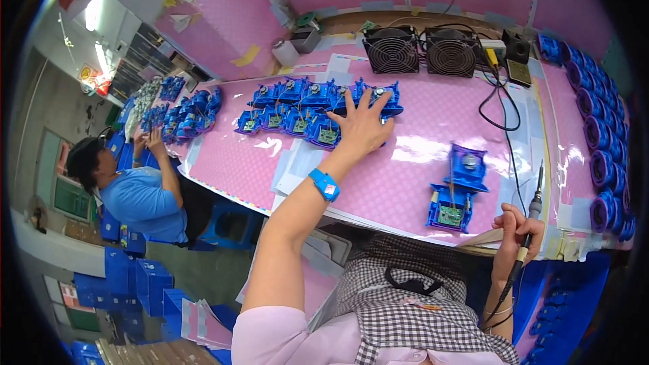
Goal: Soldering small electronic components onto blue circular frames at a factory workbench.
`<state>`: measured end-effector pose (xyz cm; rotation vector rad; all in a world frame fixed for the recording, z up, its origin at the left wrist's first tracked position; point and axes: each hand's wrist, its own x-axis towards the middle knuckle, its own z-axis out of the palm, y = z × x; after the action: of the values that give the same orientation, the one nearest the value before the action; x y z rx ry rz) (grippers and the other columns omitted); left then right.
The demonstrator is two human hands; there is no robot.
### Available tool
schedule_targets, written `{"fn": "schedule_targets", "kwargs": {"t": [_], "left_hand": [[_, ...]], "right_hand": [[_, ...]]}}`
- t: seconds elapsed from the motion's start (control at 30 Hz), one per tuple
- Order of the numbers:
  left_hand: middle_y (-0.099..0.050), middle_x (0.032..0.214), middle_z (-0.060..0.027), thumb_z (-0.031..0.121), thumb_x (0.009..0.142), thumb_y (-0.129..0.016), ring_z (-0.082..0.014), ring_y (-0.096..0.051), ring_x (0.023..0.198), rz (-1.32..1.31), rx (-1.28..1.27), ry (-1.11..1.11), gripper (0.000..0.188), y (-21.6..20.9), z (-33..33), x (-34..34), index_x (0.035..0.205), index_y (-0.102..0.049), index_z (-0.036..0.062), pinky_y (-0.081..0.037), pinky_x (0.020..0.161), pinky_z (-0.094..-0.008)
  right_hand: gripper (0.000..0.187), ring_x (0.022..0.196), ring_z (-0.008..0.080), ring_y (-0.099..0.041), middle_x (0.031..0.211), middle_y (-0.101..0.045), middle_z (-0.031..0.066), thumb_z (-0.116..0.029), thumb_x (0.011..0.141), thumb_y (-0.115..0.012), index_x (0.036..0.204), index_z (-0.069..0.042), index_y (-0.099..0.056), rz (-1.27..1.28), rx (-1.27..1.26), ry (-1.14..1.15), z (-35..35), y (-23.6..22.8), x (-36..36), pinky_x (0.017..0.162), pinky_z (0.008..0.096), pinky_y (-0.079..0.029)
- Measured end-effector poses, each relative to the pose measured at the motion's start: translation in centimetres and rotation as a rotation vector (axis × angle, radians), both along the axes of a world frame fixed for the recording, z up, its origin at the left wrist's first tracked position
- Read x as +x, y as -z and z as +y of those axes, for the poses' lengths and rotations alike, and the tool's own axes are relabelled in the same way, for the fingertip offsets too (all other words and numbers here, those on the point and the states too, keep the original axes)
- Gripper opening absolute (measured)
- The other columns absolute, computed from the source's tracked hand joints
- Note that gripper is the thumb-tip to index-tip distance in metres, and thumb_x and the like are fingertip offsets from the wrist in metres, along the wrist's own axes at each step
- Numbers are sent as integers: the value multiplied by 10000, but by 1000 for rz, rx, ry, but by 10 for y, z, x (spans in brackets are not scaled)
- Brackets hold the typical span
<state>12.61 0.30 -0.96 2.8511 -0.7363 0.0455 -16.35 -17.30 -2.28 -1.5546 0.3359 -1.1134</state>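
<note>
The housings (pixel 463 177) look like smooth blue plastic; the soldering iron (pixel 535 209) has a metal shaft. The table (pixel 399 192) has a glossy plastic-looking surface with white glare. The fans (pixel 393 55) have dark metal-looking grilles; the checked apron (pixel 412 328) is matt cloth.

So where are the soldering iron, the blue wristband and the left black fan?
Soldering iron (pixel 535 208), head view: on its grey grip.
Blue wristband (pixel 324 185), head view: on its upper face.
Left black fan (pixel 392 54), head view: on its round grille.
</note>
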Motion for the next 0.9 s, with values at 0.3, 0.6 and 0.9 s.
{"fn": "schedule_targets", "kwargs": {"t": [0.3,0.6,0.9], "left_hand": [[-212,1558,-74,461,810,-601,-480,-148,1403,-34,119,-102,671,-6,119,81,1431,-358,390,-151,968,-807],[-649,984,-116,60,814,-684,-228,-608,880,-75,-678,366,258,-61,48,-78,1070,-673,37,-475,753,-339],[-580,945,-59,29,869,-643,-152,-539,866,397,-1094,479,130,-37,-23,-190,985,-700,17,-438,754,-260]], "right_hand": [[294,631,173,-643,925,-672,254,57,900,-582,853,-68,-320,3,11,-9,-1,3,-8,581,285,-557],[116,612,156,-657,795,-709,117,30,799,-715,871,-13,-636,14,-387,11,5,-20,14,536,250,-494],[195,580,199,-663,861,-719,119,24,760,-742,818,-46,-570,35,-556,-78,20,-21,9,495,267,-492]]}}
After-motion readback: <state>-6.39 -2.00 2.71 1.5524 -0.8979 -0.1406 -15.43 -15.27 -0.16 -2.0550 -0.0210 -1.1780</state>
